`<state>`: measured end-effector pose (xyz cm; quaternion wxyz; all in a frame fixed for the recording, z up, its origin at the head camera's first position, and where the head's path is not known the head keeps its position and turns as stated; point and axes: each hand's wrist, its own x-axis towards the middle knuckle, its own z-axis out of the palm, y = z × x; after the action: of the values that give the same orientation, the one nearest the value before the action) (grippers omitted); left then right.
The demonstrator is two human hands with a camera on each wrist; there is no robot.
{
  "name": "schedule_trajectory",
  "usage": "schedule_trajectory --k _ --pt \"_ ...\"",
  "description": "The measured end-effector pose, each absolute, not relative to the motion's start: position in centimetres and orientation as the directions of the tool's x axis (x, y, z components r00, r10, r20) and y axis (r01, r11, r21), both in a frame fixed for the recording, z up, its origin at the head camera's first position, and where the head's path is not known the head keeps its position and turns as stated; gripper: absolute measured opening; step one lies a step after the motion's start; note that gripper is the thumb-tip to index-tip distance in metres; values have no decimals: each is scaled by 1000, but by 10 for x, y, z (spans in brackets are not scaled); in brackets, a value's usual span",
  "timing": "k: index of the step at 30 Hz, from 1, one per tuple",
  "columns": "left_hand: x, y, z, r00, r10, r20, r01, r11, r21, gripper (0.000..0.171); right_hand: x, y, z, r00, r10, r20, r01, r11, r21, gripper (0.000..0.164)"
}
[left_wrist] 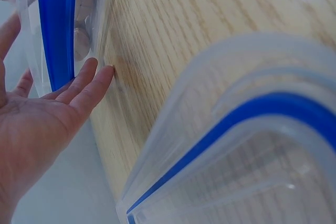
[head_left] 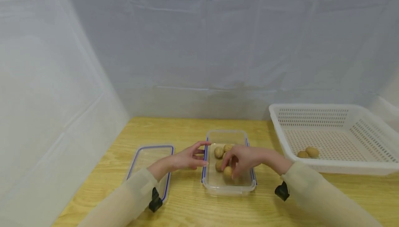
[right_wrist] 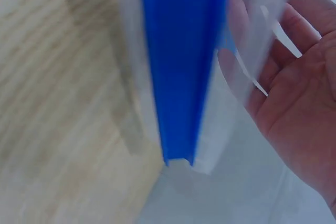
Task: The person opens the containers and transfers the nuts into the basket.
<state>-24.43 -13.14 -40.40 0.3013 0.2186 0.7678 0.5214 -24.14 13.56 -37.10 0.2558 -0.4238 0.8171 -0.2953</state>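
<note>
A clear plastic food container [head_left: 229, 188] with blue side clips stands on the wooden table, several walnuts [head_left: 219, 152] inside it. My right hand [head_left: 246, 157] reaches in over the right wall, its index finger and thumb pinching a walnut [head_left: 228, 172] near the front end. In the right wrist view, a blue clip [right_wrist: 178, 66] and the clear wall cover part of those fingers. My left hand [head_left: 184, 159], fingers spread, steadies the container's left side. The left wrist view shows its fingertips [left_wrist: 89, 69] at the wall below the blue clip [left_wrist: 56, 30].
The container's clear lid [head_left: 148, 157] with a blue seal lies on the left, partly under my left forearm. A white perforated basket [head_left: 282, 143] stands at the right with walnuts [head_left: 312, 152] in its near left corner. White sheeting [head_left: 199, 46] encloses the back and left.
</note>
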Motion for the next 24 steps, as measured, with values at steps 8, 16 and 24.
schedule_trajectory --k 8,16,24 --pt "-244 -131 -403 -727 644 -239 14 362 932 69 -247 154 -344 -513 -856 -65 -530 375 -761 30" --pt "-244 -132 -403 -716 660 -229 26 353 935 69 -247 176 -322 -562 -826 -33 -529 391 -753 29" --pt "-244 -133 -403 -712 663 -231 22 350 937 70 -245 203 -306 -634 -773 39 -539 404 -739 31"
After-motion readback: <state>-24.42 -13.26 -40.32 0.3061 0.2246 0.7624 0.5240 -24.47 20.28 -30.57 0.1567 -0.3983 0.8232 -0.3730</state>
